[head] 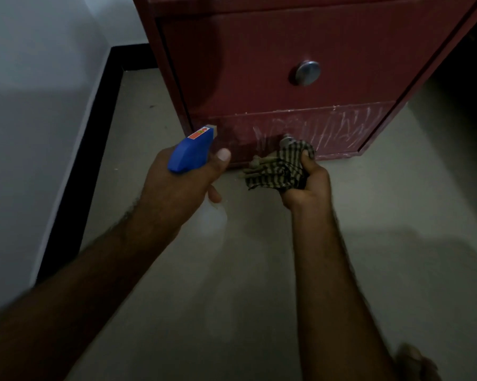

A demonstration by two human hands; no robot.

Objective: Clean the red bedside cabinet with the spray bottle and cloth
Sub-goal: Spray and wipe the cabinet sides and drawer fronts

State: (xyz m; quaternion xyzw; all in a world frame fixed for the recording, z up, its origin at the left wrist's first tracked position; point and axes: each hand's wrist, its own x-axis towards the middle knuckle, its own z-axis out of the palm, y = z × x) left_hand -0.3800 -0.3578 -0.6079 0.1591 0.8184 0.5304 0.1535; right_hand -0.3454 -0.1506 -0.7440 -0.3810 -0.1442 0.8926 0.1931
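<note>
A red cabinet (259,50) stands on a pale floor (231,270) in a dim room, close to the corner where a white wall (25,105) meets a black skirting (94,149). It is seen from above by a person reaching toward it with both bare arms.

The cabinet's front shows two drawers, one above the other. The upper drawer (259,86) is a smooth, dark red panel with a round metal knob (308,73) near its middle. The lower drawer (341,130), down at floor level, is marked by whitish streaks that run in slanted strokes from around its own knob (286,138) out to its right edge. More pale flecks lie along the seam between the two drawers.

The left hand (176,185) grips a spray bottle (190,151), fingers curled beneath its blue head and the thumb raised beside it. The head carries a small red-and-orange label, and its light-coloured nozzle points at the lower drawer's left end, just short of the panel. The bottle's body is mostly hidden under the hand and shows only as a faint pale blur.

The right hand (306,185) clutches a bunched cloth (278,169), checked in dark and pale green, with fingers and thumb closed round it. The cloth is held up against the lower drawer and overlaps the underside of that drawer's knob, while a loose end trails left toward the bottle.
</note>
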